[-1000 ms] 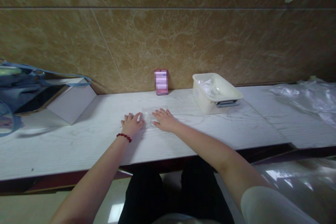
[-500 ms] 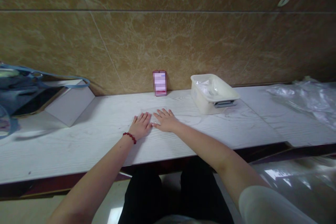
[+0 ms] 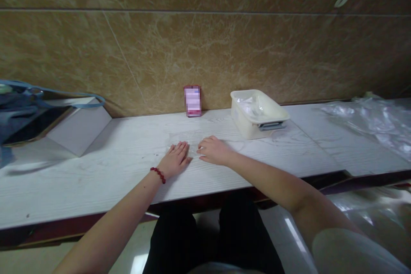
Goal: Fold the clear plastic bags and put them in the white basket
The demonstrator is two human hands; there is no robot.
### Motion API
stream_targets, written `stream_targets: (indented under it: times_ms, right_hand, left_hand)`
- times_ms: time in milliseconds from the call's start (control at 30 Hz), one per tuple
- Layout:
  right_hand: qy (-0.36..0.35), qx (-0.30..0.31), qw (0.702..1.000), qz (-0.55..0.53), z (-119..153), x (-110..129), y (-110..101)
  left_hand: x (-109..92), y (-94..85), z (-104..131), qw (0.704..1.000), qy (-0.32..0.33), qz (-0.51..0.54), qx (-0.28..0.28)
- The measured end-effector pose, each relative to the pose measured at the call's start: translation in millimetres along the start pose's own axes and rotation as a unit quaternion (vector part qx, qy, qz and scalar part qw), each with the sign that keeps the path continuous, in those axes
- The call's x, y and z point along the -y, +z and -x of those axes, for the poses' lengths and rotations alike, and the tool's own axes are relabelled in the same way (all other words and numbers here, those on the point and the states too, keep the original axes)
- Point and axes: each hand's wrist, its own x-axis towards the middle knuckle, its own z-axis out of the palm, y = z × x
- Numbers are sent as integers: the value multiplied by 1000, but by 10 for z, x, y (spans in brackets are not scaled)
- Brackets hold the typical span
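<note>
A thin, clear plastic sheet or bag (image 3: 192,138) lies flat on the white wood-grain table (image 3: 128,145). My left hand (image 3: 176,159), with a red bead bracelet at the wrist, rests palm down on its lower left part, fingers stretched out. At the sheet's right edge is my right hand (image 3: 214,150), its fingers bent and pressed together; whether they pinch the plastic is too small to tell. A phone (image 3: 193,102) stands upright against the wall behind the sheet.
A cream plastic bin (image 3: 245,122) holding clear plastic stands right of the phone. More clear plastic (image 3: 379,120) lies at the far right. At the left are a white box (image 3: 81,128) and a blue bag (image 3: 16,109) with a strap. The table's front edge runs above my legs.
My right hand has moved right, away from my left hand, and its spread fingers have curled. My left hand has slid slightly nearer to me. More of the plastic shows between them.
</note>
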Motion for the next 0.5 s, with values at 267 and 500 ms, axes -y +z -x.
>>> stream_targets:
  times_ms: [267,500]
  right_hand:
    - [-47,-2,995,82,-81,46,140]
    - [-38,-46,997,57,-139,-36,167]
  left_hand:
    - [-29,-49,-5,1000,-6,-3,15]
    - [-82,-105,-5,1000,-14,23,13]
